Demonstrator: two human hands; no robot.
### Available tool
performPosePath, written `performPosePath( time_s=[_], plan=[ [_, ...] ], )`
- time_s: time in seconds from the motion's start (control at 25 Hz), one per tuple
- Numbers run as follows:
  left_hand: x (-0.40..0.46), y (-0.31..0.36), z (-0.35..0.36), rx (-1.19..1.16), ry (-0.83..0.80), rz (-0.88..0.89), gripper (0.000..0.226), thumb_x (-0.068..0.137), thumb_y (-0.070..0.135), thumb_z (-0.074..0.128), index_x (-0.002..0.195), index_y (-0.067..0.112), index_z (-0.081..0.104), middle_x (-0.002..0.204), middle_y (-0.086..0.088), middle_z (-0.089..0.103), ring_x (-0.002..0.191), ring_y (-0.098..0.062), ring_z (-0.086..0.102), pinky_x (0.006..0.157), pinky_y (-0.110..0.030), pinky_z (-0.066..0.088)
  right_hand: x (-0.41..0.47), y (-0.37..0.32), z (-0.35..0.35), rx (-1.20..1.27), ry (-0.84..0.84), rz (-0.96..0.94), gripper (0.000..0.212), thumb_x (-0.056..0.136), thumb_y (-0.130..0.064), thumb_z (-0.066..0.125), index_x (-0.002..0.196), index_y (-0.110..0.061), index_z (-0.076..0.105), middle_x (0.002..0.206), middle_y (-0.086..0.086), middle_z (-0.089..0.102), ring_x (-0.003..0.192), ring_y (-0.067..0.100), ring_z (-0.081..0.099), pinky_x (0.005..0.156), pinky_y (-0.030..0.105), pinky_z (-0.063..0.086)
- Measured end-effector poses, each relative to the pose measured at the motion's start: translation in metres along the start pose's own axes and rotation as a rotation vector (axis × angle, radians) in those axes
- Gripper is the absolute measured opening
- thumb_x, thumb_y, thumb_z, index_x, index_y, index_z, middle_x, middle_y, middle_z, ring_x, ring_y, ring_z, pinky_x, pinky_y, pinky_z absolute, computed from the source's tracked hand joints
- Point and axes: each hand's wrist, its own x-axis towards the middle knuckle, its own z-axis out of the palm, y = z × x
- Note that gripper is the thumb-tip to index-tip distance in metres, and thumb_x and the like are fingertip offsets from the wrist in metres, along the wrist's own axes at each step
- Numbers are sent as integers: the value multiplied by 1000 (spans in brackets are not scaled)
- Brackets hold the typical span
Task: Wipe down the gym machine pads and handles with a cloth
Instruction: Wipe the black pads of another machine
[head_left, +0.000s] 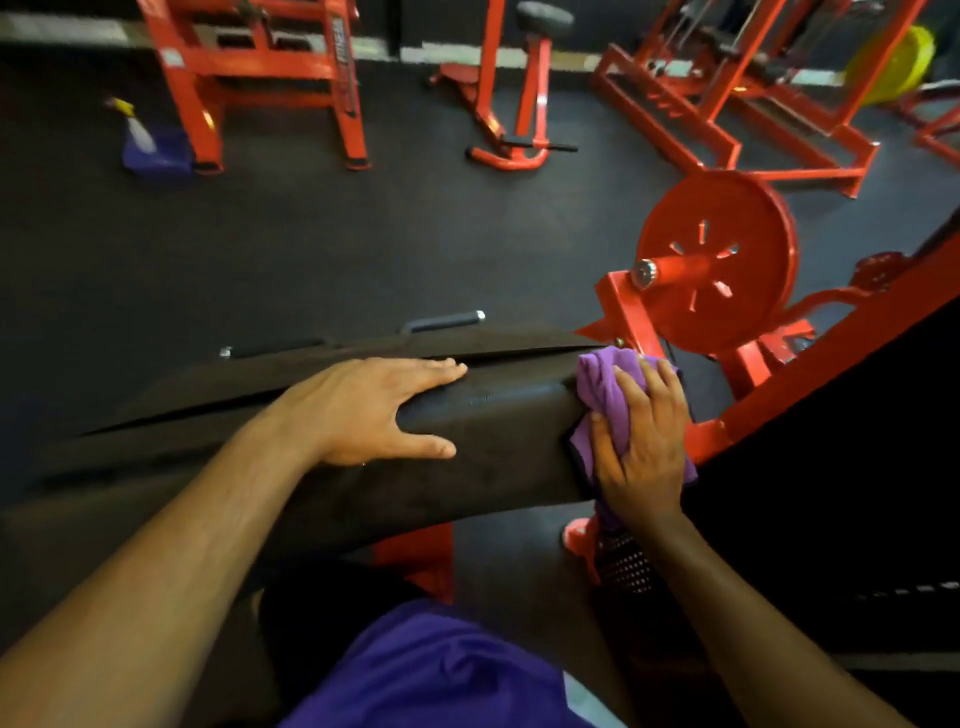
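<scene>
Black pad (467, 457): near edge cut off by a purple shirt (441, 670); underside hidden. Purple cloth (602, 395): at the pad's right end, mostly covered by the right hand (641, 447), fingers spread, pressing it. Left hand (374, 410): flat on the pad, fingers straight. Handles (441, 322): behind the pad, partly hidden. Red weight plate (727, 260): right. Spray bottle (137, 130): far left, blurred.

A gym floor with dark rubber matting (311, 249). Red steel weight machines (249, 67) stand around it, one loaded with a red weight plate (727, 228). A black padded bench pad (467, 457) sits in front.
</scene>
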Motion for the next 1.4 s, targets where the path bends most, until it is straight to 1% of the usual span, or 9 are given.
performPosePath(
  time_s=[0.12,0.28,0.4,0.56,0.72,0.92,1.2,1.32,1.4],
  plan=[
    [-5,6,-6,56,-34,-19,95,75,97,37,158,57,13,162,33,23,148,3,30,119,-29,32,-4,-1,2,3,22,-8,53,96,-40,56,138,-7,55,151,19,43,146,40,32,122,51,23],
    [-13,15,2,191,-42,-95,98,76,99,19,160,49,13,164,26,26,148,-4,35,115,-34,39,-44,13,3,-2,-55,-126,53,104,-48,40,143,-14,50,155,16,39,150,34,24,121,50,22],
    [-28,27,29,362,194,-133,86,95,79,15,164,27,22,166,3,34,148,-18,41,119,-40,38,-62,42,-8,4,-155,-300,42,105,-36,47,144,-20,46,156,11,36,154,26,17,122,51,23],
    [-39,44,73,526,475,-211,67,109,47,23,161,5,27,166,-13,31,150,-26,37,125,-46,28,-10,26,-7,7,-38,-139,46,90,-13,68,135,-11,58,149,13,48,143,35,37,120,49,27],
    [-40,47,83,578,581,-244,65,110,43,27,161,4,25,169,-13,25,154,-26,30,127,-48,22,0,-26,15,15,92,-75,48,89,-25,63,136,-15,56,144,12,53,135,36,44,110,59,36],
    [-42,45,87,563,629,-272,69,109,47,26,162,4,20,169,-14,22,155,-28,26,128,-49,18,-78,10,2,-6,-178,-390,66,83,-8,69,144,-21,46,155,7,39,150,29,26,111,64,33],
    [-42,44,88,553,648,-276,69,108,46,31,162,4,21,169,-13,23,155,-27,28,128,-49,19,-9,-21,8,90,74,1,37,95,-22,60,130,-7,62,143,14,54,139,35,44,116,49,35],
    [-44,47,86,506,637,-262,67,108,46,34,162,8,27,168,-12,27,153,-26,31,127,-49,21,-21,-29,-4,230,-81,-72,39,98,-19,54,133,-5,61,148,11,51,143,31,40,118,48,32],
    [-43,55,79,366,674,-268,66,104,48,40,160,13,34,166,-8,34,150,-23,38,125,-48,24,-14,-27,-29,464,-199,-55,38,98,-10,54,136,-6,59,144,10,52,140,24,44,117,40,34]
  ],
)
